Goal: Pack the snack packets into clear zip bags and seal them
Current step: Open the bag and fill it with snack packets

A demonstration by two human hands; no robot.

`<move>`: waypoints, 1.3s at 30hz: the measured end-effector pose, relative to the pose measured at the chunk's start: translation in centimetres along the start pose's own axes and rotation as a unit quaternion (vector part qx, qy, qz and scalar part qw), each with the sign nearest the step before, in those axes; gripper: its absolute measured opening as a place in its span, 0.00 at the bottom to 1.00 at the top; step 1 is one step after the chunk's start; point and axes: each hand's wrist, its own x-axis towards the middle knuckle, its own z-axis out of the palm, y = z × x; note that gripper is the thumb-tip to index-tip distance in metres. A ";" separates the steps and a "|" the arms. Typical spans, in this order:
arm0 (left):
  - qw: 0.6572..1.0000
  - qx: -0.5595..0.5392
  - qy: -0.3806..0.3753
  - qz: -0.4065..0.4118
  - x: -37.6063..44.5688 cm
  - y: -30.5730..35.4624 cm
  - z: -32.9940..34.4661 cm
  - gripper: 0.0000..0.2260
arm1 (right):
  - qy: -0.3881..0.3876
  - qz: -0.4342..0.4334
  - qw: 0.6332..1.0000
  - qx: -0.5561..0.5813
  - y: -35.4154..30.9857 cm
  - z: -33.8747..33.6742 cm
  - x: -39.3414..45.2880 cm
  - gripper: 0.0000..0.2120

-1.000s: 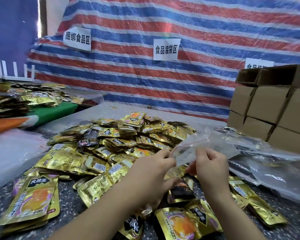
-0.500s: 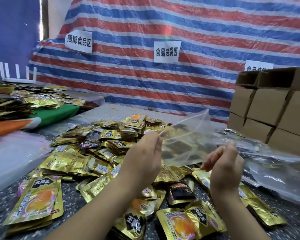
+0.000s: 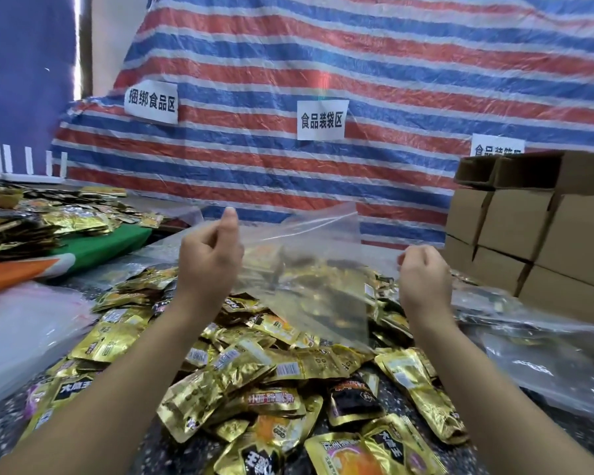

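Observation:
I hold an empty clear zip bag [image 3: 309, 275] stretched out in the air above a heap of gold and black snack packets [image 3: 261, 368] on the speckled table. My left hand [image 3: 210, 258] pinches the bag's left edge with fingers curled. My right hand [image 3: 424, 272] pinches its right edge. The bag hangs between them, its far edge raised and its lower corner drooping toward the packets.
Stacked cardboard boxes [image 3: 535, 241] stand at the right. More clear bags [image 3: 542, 341] lie below them. Another packet heap [image 3: 48, 214] sits on a green surface at the left, with soft white plastic [image 3: 24, 330] nearer. A striped tarp with paper signs [image 3: 322, 120] hangs behind.
Both hands have risen and moved apart, pulling the crumpled bag out flat and lifting it higher above the packets.

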 end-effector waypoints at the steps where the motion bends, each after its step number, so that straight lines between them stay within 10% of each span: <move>1: 1.000 -0.019 0.007 -0.017 0.1 -0.2 -0.3 0.19 | -0.028 -0.003 0.999 -0.024 0.1 0.4 0.6 0.13; 11: 0.988 0.086 -0.114 0.057 -2.0 -3.1 -0.3 0.29 | -0.426 -0.127 0.857 -0.259 2.0 7.3 4.6 0.14; 15: 0.975 0.123 -0.154 0.104 -3.2 -4.2 -0.2 0.25 | -0.411 -0.244 0.782 -0.401 2.4 10.7 6.0 0.24; 27: 0.946 0.227 -0.173 0.155 -3.5 -5.6 -0.6 0.25 | -0.441 -0.248 0.708 -0.492 5.1 14.8 6.5 0.31; 39: 0.944 0.241 -0.171 0.148 -3.4 -4.6 -0.8 0.22 | -0.333 -0.383 0.635 -0.582 4.7 14.7 5.3 0.12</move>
